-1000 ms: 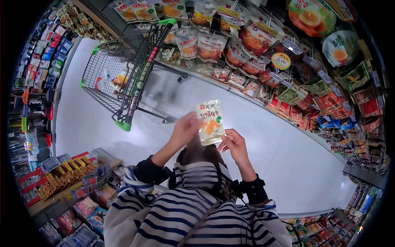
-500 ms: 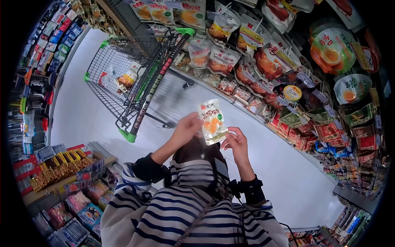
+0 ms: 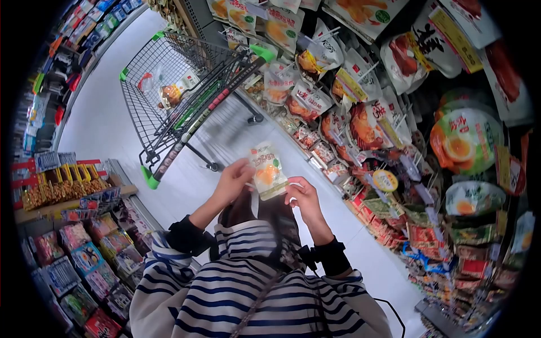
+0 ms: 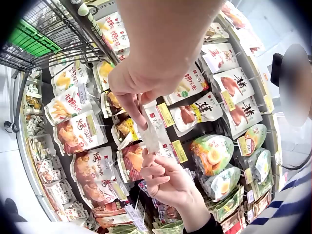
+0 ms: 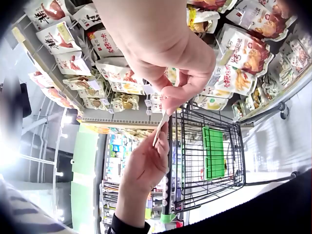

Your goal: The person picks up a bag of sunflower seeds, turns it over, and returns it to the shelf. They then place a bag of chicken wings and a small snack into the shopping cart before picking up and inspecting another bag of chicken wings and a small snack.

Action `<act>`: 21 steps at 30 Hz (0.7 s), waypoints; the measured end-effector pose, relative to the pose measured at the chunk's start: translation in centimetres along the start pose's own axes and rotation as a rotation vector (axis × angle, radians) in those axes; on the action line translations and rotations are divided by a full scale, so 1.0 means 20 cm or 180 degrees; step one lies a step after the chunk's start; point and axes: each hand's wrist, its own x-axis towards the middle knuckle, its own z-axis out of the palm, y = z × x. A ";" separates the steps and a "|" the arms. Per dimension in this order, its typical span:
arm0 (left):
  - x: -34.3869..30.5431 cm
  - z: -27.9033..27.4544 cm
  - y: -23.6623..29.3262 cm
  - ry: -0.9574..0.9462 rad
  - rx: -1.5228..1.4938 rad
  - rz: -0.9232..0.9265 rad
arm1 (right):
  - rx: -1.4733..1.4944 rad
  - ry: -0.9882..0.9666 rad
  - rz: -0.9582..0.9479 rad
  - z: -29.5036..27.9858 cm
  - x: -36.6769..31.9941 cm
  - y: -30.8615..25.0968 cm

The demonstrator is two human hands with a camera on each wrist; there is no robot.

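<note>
A small pale snack packet (image 3: 269, 173) with orange food pictured on its front is held up before the body in the head view. My left hand (image 3: 232, 181) pinches its left edge between thumb and fingers. At the lower right corner, my right hand (image 3: 305, 198) pinches it too. Seen from the left wrist, the packet (image 4: 154, 132) is nearly edge-on, the left hand (image 4: 146, 78) above it and the right hand (image 4: 168, 183) below. From the right wrist it shows as a thin strip between both hands.
A black wire shopping cart (image 3: 183, 107) with green corners stands ahead to the left, a few bagged goods inside. Hanging food pouches (image 3: 366, 124) fill the rack on the right. More packaged snacks (image 3: 93, 253) sit on a low shelf at left. Pale floor (image 3: 101, 127) runs between.
The head view has turned, so the cart and racks appear shifted. Hands and packet now sit further left in it. Both hands keep the same hold on the packet.
</note>
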 end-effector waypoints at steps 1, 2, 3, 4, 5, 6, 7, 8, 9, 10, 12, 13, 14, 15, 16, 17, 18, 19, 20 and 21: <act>0.03 0.04 0.00 0.0044 -0.0040 -0.0023 | -0.0058 -0.0019 0.0032 -0.04 0.03 -0.03; 0.06 0.08 0.00 0.0082 -0.0077 -0.0054 | -0.0112 -0.0031 0.0067 -0.08 0.05 -0.06; 0.09 0.11 0.00 0.0116 -0.0112 -0.0087 | -0.0162 -0.0039 0.0101 -0.12 0.08 -0.08; 0.13 0.13 -0.02 0.0128 -0.0105 -0.0073 | -0.0182 -0.0036 0.0137 -0.16 0.11 -0.10; 0.16 0.16 -0.04 0.0193 -0.0183 -0.0028 | -0.0118 -0.0027 0.0217 -0.20 0.14 -0.10; 0.19 0.18 -0.05 0.0258 -0.0256 0.0015 | -0.0050 -0.0017 0.0297 -0.24 0.18 -0.11; 0.23 0.20 -0.07 0.0320 -0.0321 0.0064 | 0.0023 -0.0005 0.0370 -0.27 0.21 -0.11; 0.25 0.20 -0.10 0.0374 -0.0288 0.0135 | 0.0048 0.0112 0.0497 -0.29 0.25 -0.10; 0.25 0.20 -0.12 0.0465 -0.0331 0.0154 | 0.0048 0.0138 0.0583 -0.33 0.30 -0.08; 0.25 0.21 -0.12 0.0554 -0.0377 0.0173 | 0.0045 0.0166 0.0670 -0.37 0.35 -0.05; 0.22 0.23 -0.12 0.0712 -0.0501 0.0081 | -0.0010 0.0259 0.0815 -0.45 0.45 0.03; 0.21 0.22 -0.16 0.0724 -0.0533 0.0061 | 0.0015 0.0302 0.0858 -0.47 0.50 0.07; 0.19 0.21 -0.21 0.0737 -0.0561 0.0033 | 0.0044 0.0347 0.0908 -0.49 0.55 0.11; 0.18 0.20 -0.25 0.0749 -0.0585 0.0005 | 0.0079 0.0392 0.0957 -0.51 0.61 0.17; 0.16 0.19 -0.27 0.0767 -0.0569 -0.0082 | 0.0080 0.0490 0.1032 -0.52 0.67 0.23; 0.15 0.18 -0.30 0.0809 -0.0573 -0.0149 | 0.0094 0.0511 0.1053 -0.54 0.72 0.28; 0.14 0.17 -0.34 0.0849 -0.0574 -0.0223 | 0.0112 0.0535 0.1079 -0.56 0.76 0.34; 0.13 0.15 -0.37 0.0882 -0.0564 -0.0301 | 0.0143 0.0565 0.1104 -0.58 0.81 0.41; 0.12 0.13 -0.40 0.0888 -0.0601 -0.0357 | 0.0045 0.0694 0.1132 -0.60 0.86 0.48; 0.13 0.11 -0.42 0.0900 -0.0555 -0.0346 | 0.0006 0.0786 0.1130 -0.60 0.90 0.53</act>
